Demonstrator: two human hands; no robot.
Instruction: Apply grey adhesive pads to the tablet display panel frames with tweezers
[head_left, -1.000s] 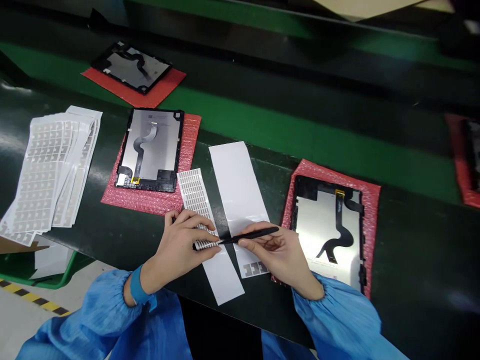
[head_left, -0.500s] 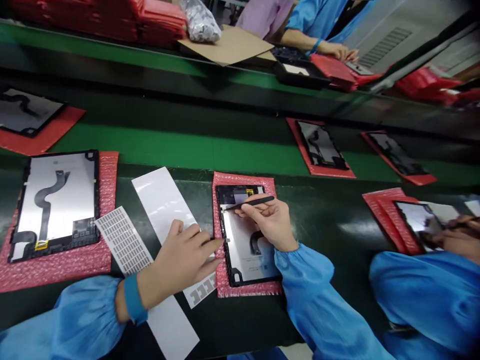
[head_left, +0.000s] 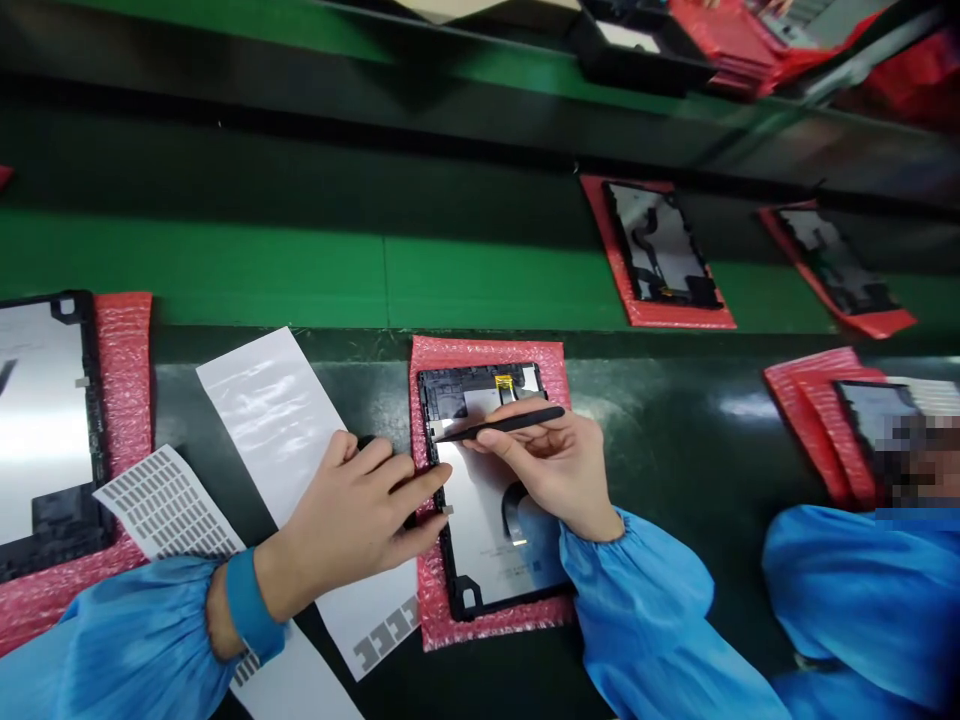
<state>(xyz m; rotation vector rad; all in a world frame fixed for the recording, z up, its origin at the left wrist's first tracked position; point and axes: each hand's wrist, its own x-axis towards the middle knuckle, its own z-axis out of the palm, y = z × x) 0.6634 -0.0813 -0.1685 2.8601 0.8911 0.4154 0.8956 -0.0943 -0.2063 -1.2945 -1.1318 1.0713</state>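
Head view: a black tool point(head_left: 517, 420) is pinched by the right hand point(head_left: 562, 465), its tip by the left edge of the screen point(head_left: 480, 545) on a red pad point(head_left: 487, 350). Whether anything is held by the left hand point(head_left: 360, 510), near that edge, cannot be told. Gentle moves are best.

Screen point(head_left: 478, 512) is lying flat, silver back up, far end slightly left of straight, on a red bubble-wrap sheet point(head_left: 487, 352). Black frame along the edges I can see, yellow bit point(head_left: 504, 383) near the far end, dark curvy ribbon cable point(head_left: 510, 508) partly covered. The skinny black pointed tool point(head_left: 517, 420) is held slanted over it, tip by the frame's left side, can't tell if touching.
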